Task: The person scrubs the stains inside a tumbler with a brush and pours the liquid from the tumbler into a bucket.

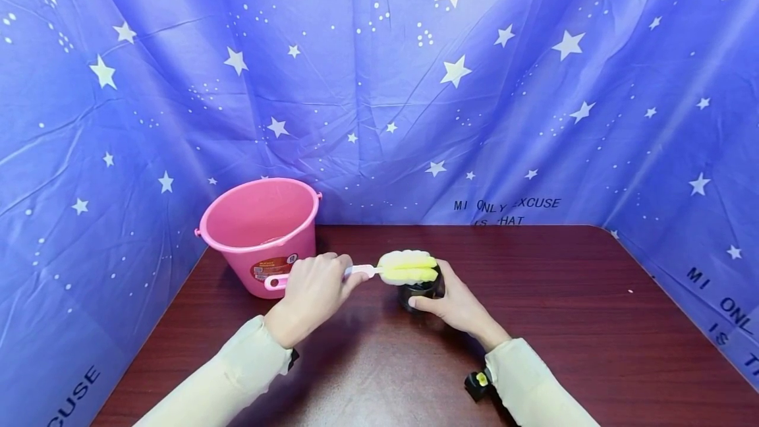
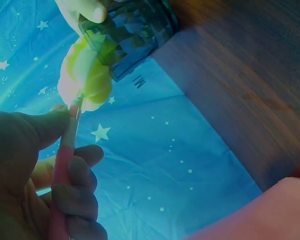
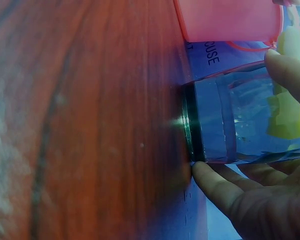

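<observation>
My left hand (image 1: 315, 288) grips the pink and white handle of a sponge cup brush (image 1: 409, 267), with its fingers wrapped around the handle in the left wrist view. The brush head is a thick yellow and white sponge, lying sideways at the mouth of a dark, see-through cup (image 1: 408, 298). My right hand (image 1: 461, 306) holds this cup from the right, thumb on the near side and fingers around the far side. In the right wrist view the cup's base (image 3: 191, 122) is close over the table, and yellow sponge shows at its mouth end.
A pink bucket (image 1: 305, 229) with a label stands at the back left of the dark red wooden table (image 1: 534, 282). Blue cloth (image 1: 356, 97) printed with stars surrounds the table at the back and sides. A tiny white speck lies to the right.
</observation>
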Tool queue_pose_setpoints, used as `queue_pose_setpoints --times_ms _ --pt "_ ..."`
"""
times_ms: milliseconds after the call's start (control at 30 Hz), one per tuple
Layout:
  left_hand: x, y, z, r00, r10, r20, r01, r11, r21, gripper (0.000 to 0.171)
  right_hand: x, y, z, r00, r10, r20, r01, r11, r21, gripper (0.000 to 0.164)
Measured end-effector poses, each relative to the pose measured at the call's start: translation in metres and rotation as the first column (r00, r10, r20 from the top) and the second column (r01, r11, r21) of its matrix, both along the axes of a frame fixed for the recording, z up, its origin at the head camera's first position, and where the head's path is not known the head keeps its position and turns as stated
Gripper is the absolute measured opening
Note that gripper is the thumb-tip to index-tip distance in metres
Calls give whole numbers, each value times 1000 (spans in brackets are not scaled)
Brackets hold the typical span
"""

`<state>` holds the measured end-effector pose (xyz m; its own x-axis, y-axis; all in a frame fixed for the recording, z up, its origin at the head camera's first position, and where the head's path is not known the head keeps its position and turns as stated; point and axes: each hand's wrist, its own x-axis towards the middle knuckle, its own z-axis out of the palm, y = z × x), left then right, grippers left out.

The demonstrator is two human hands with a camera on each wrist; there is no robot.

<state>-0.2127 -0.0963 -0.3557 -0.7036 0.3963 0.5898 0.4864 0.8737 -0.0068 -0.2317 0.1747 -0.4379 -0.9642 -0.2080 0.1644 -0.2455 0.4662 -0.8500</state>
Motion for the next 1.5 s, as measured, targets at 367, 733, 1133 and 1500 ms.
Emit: queue_pose_setpoints --times_ms 367,733,1133,1500 --pt "3 -4 -7 999 4 42 -6 999 49 41 -1 -3 -1 1000 9 1 -9 1000 -18 84" --pt "7 -6 -14 998 6 70 -13 995 102 37 17 -11 29 999 30 33 -29 998 -51 78" --pt "11 -6 -18 994 11 107 -29 986 165 28 20 -11 34 999 23 49 -21 999 -43 76" --pt "14 -7 -19 993 17 118 -40 981 189 25 20 -10 33 998 28 54 -25 998 -51 76"
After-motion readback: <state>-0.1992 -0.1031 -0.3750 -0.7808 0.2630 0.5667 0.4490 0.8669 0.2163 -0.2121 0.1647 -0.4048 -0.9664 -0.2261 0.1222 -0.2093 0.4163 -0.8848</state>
